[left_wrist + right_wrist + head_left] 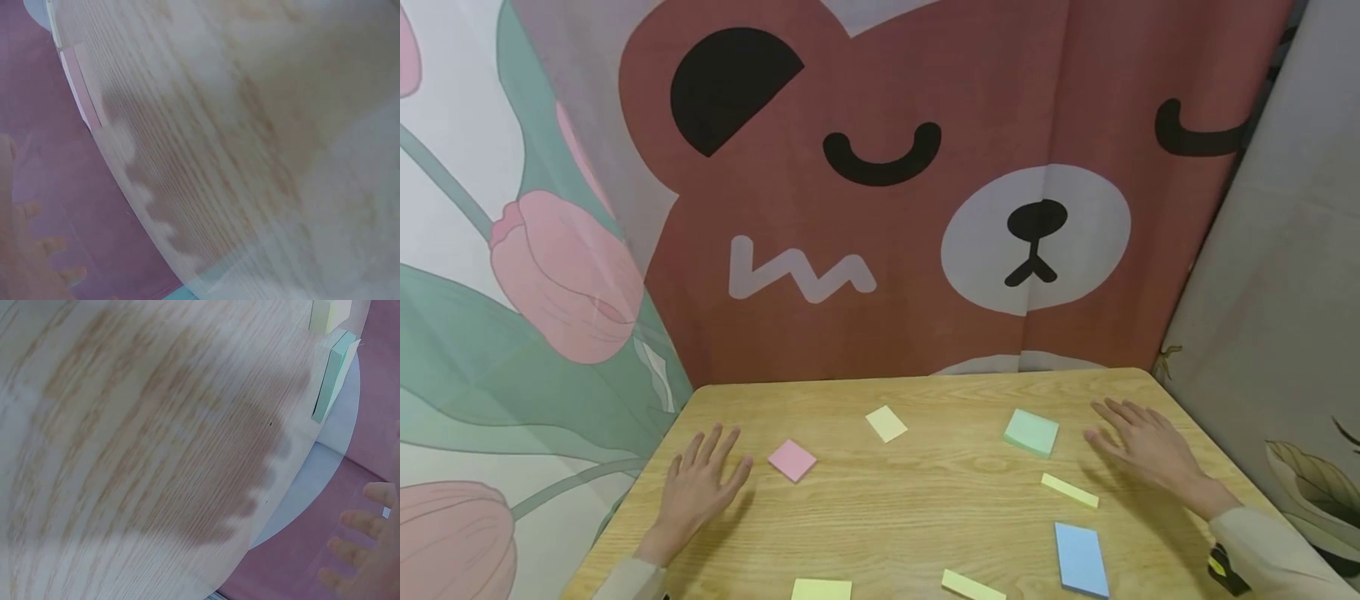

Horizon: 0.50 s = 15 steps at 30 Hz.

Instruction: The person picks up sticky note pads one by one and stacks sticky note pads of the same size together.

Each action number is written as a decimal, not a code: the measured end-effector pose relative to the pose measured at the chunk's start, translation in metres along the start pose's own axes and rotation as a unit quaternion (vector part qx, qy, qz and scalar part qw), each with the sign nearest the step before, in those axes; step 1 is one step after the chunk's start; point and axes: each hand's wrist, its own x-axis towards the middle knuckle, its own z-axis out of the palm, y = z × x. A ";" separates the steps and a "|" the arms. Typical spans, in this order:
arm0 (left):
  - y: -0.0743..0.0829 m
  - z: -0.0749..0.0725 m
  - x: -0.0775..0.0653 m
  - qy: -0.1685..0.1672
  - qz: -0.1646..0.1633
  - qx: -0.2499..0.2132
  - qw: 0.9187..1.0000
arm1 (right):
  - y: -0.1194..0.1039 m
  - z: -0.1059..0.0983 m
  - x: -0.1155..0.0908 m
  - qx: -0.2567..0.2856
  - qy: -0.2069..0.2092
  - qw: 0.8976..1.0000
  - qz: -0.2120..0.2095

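My left hand [697,490] hovers over the left side of the wooden table, fingers spread and holding nothing. Closest to it lies a pink sticky note pad [792,461], a little to its right. Above the table's right side is my right hand [1146,443], its fingers extended, also with nothing in it. A mint green sticky note pad [1031,432] lies just left of those fingertips. Below that pad sit a narrow yellow sticky note pad [1070,491] and a blue sticky note pad [1081,560]. Both wrist views show the hands casting shadows on the wood.
A pale yellow sticky note pad [886,424] lies toward the back of the table [917,500]. Near the front edge are a yellow-green pad [822,590] and another narrow yellow pad [973,585]. A curtain with a bear print [925,333] hangs behind the table.
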 end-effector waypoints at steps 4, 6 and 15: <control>0.000 0.002 -0.001 -0.005 0.002 0.001 1.000 | 0.000 0.001 0.000 0.004 -0.007 1.000 0.003; 0.000 0.002 -0.002 -0.002 0.004 0.003 1.000 | 0.000 0.001 0.000 0.004 -0.008 1.000 0.005; 0.003 0.003 -0.003 0.043 0.042 0.006 0.998 | 0.000 0.003 0.001 0.000 0.000 1.000 -0.005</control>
